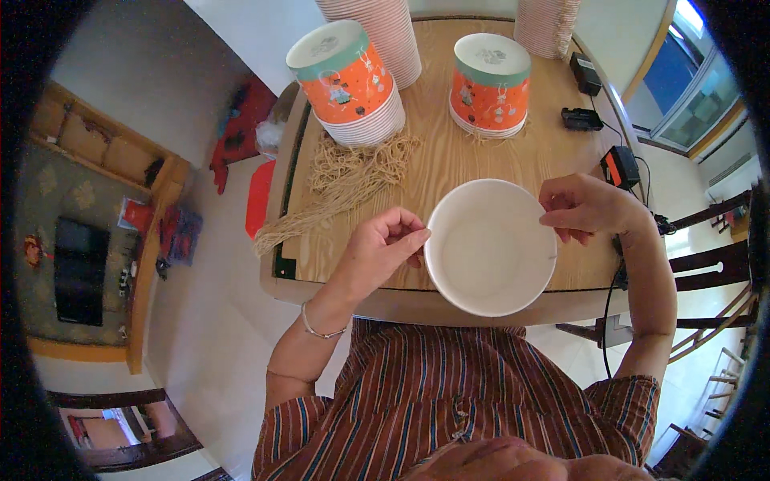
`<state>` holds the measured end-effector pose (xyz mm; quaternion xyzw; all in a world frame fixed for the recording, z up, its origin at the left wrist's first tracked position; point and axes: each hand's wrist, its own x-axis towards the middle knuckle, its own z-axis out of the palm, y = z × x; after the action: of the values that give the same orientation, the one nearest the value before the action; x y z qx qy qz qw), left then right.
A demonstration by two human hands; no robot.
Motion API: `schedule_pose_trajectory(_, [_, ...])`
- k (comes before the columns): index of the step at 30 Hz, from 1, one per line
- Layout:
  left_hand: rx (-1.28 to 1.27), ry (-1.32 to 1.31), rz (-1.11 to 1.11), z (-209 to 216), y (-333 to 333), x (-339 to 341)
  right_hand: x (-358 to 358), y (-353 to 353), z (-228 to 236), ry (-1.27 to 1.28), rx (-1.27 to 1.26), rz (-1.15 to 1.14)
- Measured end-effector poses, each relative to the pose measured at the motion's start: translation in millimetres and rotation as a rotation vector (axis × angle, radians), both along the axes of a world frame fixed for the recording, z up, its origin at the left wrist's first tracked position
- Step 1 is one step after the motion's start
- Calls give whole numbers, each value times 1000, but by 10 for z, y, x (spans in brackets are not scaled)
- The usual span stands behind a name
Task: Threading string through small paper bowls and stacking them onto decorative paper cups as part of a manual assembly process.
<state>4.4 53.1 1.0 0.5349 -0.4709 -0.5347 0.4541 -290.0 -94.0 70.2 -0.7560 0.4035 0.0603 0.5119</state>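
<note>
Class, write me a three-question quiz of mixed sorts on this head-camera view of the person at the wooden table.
1. True or false: both hands touch the rim of the white paper bowl.
2. What lies left of the bowl? A) bundle of strings B) scissors C) spoon
3. How many upside-down orange cup stacks stand on the wooden table?

Key:
1. True: left hand and right hand pinch opposite sides.
2. A, the bundle of strings.
3. Two: left orange stack, right orange stack.
</note>
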Motion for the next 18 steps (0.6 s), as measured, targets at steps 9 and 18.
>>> schedule_pose_trajectory(9, [34, -65, -51, 168, -18, -78, 1, 12, 136, -111, 60, -52])
schedule_pose_trajectory(18, [-587, -302, 220, 819, -370, -248, -22, -117, 606, -331, -437, -238])
